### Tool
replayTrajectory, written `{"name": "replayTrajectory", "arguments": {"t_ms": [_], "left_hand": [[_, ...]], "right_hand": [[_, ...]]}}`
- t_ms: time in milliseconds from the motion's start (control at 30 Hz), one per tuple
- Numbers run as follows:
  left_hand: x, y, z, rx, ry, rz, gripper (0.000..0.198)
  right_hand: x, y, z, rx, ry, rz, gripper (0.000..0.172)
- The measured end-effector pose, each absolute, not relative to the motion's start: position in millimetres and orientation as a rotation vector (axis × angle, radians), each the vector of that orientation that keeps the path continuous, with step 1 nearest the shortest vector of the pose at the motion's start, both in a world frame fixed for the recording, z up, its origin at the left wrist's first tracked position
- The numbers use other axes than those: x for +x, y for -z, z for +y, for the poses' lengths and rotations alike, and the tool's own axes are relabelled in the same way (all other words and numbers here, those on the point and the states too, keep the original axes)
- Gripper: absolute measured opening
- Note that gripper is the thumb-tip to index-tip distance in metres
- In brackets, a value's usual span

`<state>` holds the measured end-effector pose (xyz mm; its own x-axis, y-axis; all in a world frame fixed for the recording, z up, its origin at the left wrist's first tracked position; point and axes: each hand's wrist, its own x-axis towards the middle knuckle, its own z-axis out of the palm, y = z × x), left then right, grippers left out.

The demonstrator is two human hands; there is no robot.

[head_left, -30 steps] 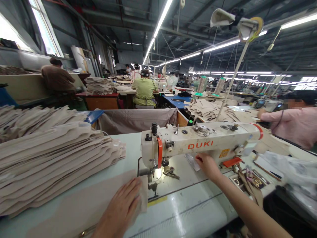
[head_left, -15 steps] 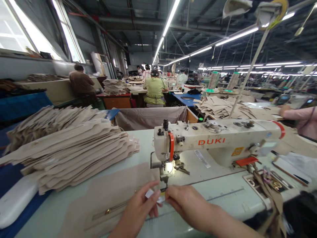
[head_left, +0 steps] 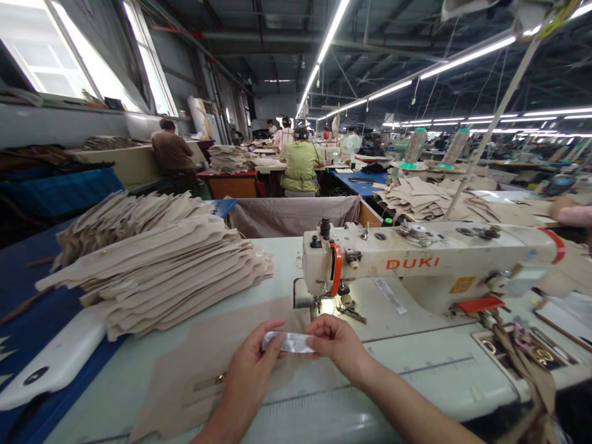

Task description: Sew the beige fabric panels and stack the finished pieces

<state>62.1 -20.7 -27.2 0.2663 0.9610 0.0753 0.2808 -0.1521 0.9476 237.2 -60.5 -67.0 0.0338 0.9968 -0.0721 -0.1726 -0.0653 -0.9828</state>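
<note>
Between my two hands a short, shiny, whitish strip (head_left: 287, 342) is stretched level, in front of the sewing machine's needle area. My left hand (head_left: 256, 354) pinches its left end between thumb and fingers. At the other end, my right hand (head_left: 337, 345) grips the strip with bent fingers. Below and left of the strip lies a beige fabric panel (head_left: 176, 361) with a zipper (head_left: 208, 381) set in it, partly covered by my left hand and forearm. The white sewing machine (head_left: 425, 256), marked DUKI, stands just beyond my hands with its lamp lit.
Stacked beige fabric pieces (head_left: 185, 280) fill the table's left side, beside a white plastic object (head_left: 60, 357). Another clear strip (head_left: 390, 296) lies on the machine bed. A tray (head_left: 504, 364) holds small metal parts and straps at right. Co-workers sit farther back.
Both hands have lifted slightly, and the strip, earlier bunched and mostly hidden, is now pulled out straight between them. The whole view has shifted, moving the scene rightward.
</note>
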Motion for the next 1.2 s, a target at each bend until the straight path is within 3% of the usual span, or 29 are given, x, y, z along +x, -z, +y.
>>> {"name": "replayTrajectory", "arguments": {"t_ms": [167,367,700,867,1033,1200], "left_hand": [[54.4,40.1,-9.6,2.193,-1.171,1.090,0.033],[65.0,45.4,-11.9,2.995,-1.239,0.484,0.031],[78.4,48.7,11.2,3.169,-1.169,0.239,0.038],[78.1,45.9,10.5,3.167,-1.125,0.196,0.036],[74.3,47.5,18.2,3.126,-1.149,0.285,0.034],[75.6,57.5,25.6,3.080,-1.073,0.384,0.030]], "right_hand": [[239.8,73.0,-52.1,-1.176,-1.280,-0.941,0.045],[238.3,77.9,-44.7,-1.175,-1.286,-0.910,0.040],[250.0,81.2,-38.7,-1.208,-1.238,-0.976,0.041],[250.1,80.9,-39.1,-1.274,-1.149,-1.091,0.032],[249.9,71.9,-45.2,-1.380,-0.937,-1.235,0.014],[246.3,57.9,-80.8,-1.402,-0.649,-1.577,0.021]]}}
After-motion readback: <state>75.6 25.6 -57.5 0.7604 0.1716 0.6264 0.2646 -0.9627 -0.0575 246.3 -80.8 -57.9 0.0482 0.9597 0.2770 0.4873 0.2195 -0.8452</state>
